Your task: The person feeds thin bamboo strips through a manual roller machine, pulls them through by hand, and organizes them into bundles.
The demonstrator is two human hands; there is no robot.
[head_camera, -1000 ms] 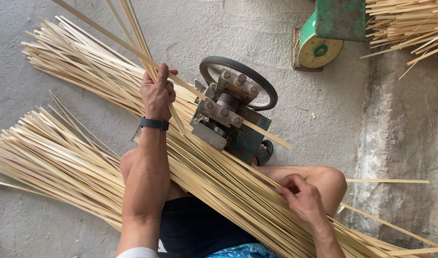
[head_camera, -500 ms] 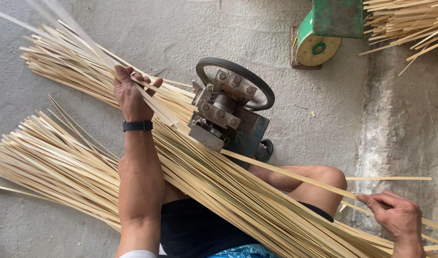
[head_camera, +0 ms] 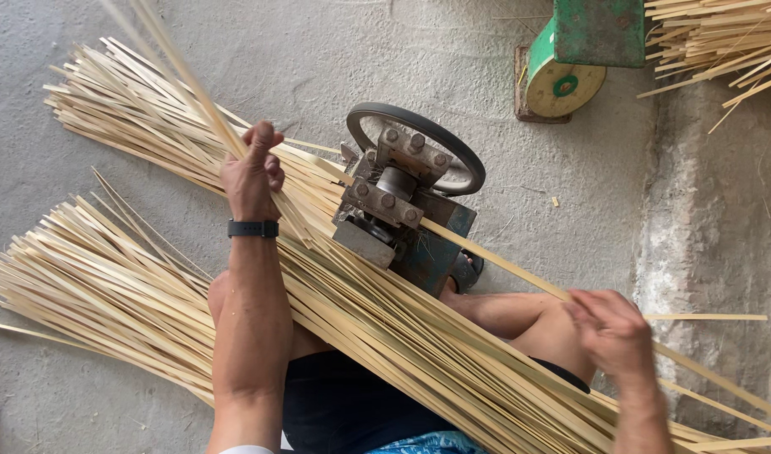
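We see a person from above, with both forearms bare down to the hands. The left hand (head_camera: 253, 172) carries a black band (head_camera: 253, 229), narrow and plain like a watch strap, around its wrist. A sliver of white sleeve (head_camera: 234, 450) shows at the upper left arm by the lower edge. The right hand (head_camera: 614, 335) wears nothing on wrist or fingers. We make out dark shorts (head_camera: 335, 403) over bare thighs, with a patch of blue patterned cloth (head_camera: 427, 443) below them.
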